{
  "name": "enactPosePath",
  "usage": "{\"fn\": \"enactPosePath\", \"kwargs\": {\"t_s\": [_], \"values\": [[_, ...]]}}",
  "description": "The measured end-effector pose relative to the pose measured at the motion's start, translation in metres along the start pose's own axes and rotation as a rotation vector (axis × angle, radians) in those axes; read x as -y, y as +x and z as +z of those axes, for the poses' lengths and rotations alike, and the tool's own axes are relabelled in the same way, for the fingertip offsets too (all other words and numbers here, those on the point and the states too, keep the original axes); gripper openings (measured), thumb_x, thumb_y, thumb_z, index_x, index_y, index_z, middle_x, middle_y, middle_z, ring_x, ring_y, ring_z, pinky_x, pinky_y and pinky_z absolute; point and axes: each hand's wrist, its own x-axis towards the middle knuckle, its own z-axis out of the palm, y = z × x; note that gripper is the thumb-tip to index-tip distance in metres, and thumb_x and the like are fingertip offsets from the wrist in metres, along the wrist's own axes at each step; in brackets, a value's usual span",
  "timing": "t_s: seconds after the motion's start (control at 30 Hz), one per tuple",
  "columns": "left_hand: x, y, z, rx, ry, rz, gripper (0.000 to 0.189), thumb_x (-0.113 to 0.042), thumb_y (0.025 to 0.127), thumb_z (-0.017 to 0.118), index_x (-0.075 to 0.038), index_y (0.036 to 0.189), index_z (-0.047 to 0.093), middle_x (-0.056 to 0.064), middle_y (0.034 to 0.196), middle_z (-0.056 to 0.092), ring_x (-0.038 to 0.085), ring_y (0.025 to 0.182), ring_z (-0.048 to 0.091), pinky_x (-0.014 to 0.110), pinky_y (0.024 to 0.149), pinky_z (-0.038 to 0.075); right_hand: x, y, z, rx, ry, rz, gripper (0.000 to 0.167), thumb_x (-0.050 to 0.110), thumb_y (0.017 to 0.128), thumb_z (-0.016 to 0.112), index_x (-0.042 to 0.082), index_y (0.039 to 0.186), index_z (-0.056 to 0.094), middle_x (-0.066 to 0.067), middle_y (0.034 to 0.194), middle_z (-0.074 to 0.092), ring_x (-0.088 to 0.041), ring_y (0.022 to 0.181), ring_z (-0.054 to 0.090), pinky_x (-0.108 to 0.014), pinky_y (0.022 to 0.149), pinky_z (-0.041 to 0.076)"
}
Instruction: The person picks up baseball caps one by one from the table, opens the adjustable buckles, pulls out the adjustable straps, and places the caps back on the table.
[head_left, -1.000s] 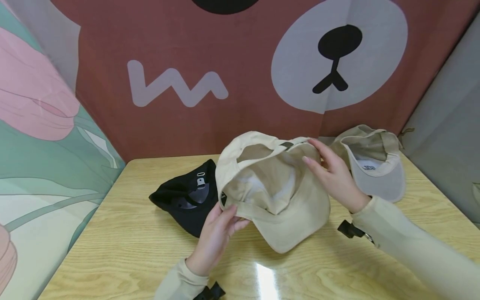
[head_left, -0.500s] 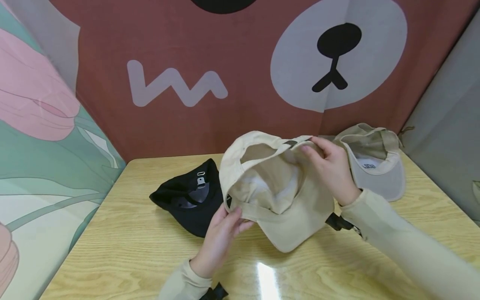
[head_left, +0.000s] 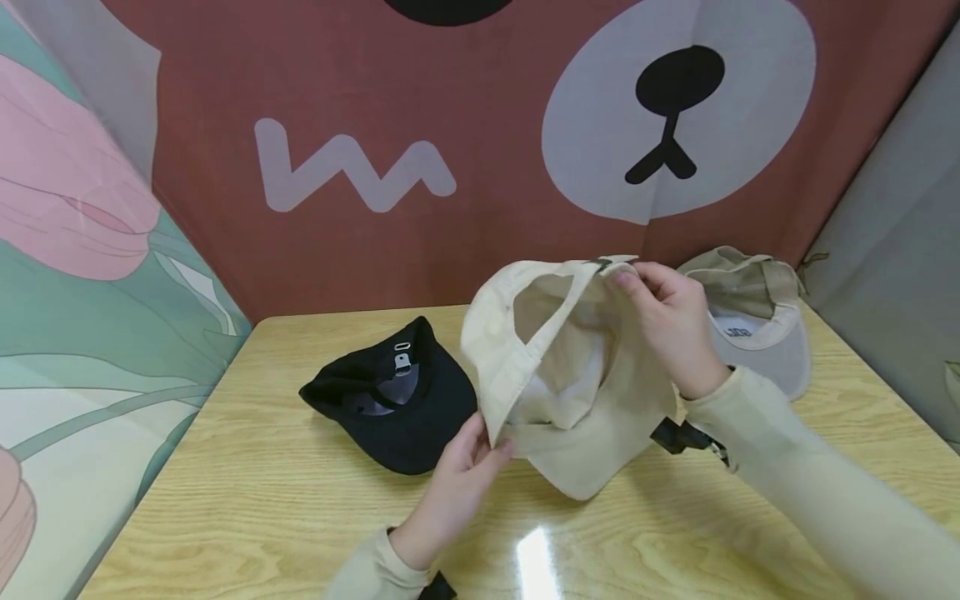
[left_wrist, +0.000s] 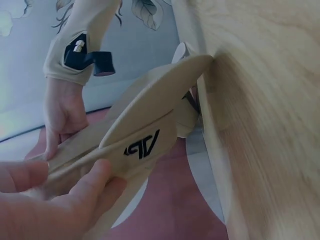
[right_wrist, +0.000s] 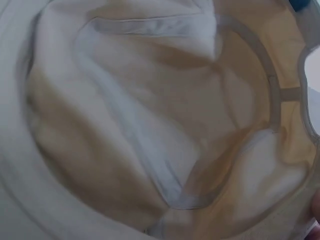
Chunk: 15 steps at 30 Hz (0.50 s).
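Above the table, a beige baseball cap [head_left: 558, 375] is held between both hands, its inside and back opening facing me and its brim pointing down. My left hand [head_left: 457, 483] pinches the cap's rim at lower left. At the upper right, near the dark piece on the back strap, my right hand [head_left: 671, 325] pinches the edge. Dark stitched lettering [left_wrist: 142, 145] shows on the cap's outside in the left wrist view. The cap's lining [right_wrist: 150, 110] and pale seam tape fill the right wrist view, with only a sliver of finger at its right edge.
A black cap [head_left: 442, 417] lies on the wooden table [head_left: 262, 483], left of the beige cap and partly behind it. Farther right lies a khaki cap with a grey brim [head_left: 765, 354], partly hidden by the right hand. A brown printed cloth [head_left: 495, 225] hangs behind the table.
The beige cap has shifted right and turned, so its back opening looks larger. My left hand has moved right with the rim; my right hand has risen slightly. More of the black cap shows.
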Motion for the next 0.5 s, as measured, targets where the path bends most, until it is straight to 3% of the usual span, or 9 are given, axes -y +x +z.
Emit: {"fn": "enactPosePath", "kwargs": {"t_s": [0.17,0.27,0.37,0.5], "values": [[-0.003,0.000,0.000,0.081,-0.003,-0.057,0.062,0.003,0.094,0.054,0.016,0.145,0.021,0.033,0.148,0.029,0.042,0.136,0.033,0.025,0.100,0.040,0.007,0.005,-0.004,-0.002,0.034,0.030,0.018,0.009,0.095,0.063,-0.008,0.097,0.068,0.015,0.078,0.063,-0.003,0.072,0.053,-0.017,0.066,0.043],[-0.009,-0.002,0.000,0.075,0.038,-0.063,0.066,0.008,0.090,0.049,0.017,0.146,0.015,0.033,0.151,0.022,0.044,0.136,0.030,0.021,0.095,0.041,0.011,0.007,-0.006,-0.007,0.043,0.022,0.013,0.009,0.095,0.063,-0.003,0.095,0.068,0.016,0.079,0.064,-0.004,0.074,0.055,-0.017,0.068,0.044],[-0.016,-0.004,-0.001,-0.013,0.097,-0.029,0.065,0.010,0.086,0.043,0.015,0.146,0.019,0.031,0.151,0.025,0.044,0.136,0.031,0.020,0.092,0.041,0.013,0.008,-0.009,0.000,0.043,0.002,0.010,0.007,0.094,0.063,-0.001,0.092,0.069,0.014,0.078,0.065,-0.006,0.073,0.055,-0.017,0.068,0.044],[-0.027,-0.001,-0.002,-0.205,0.229,0.086,0.051,0.008,0.092,0.045,0.008,0.142,0.036,0.022,0.144,0.041,0.038,0.130,0.040,0.027,0.096,0.043,0.015,0.009,-0.012,0.032,0.037,-0.018,0.008,0.004,0.093,0.063,-0.002,0.089,0.067,0.015,0.077,0.065,-0.005,0.073,0.055,-0.017,0.067,0.043]]}}
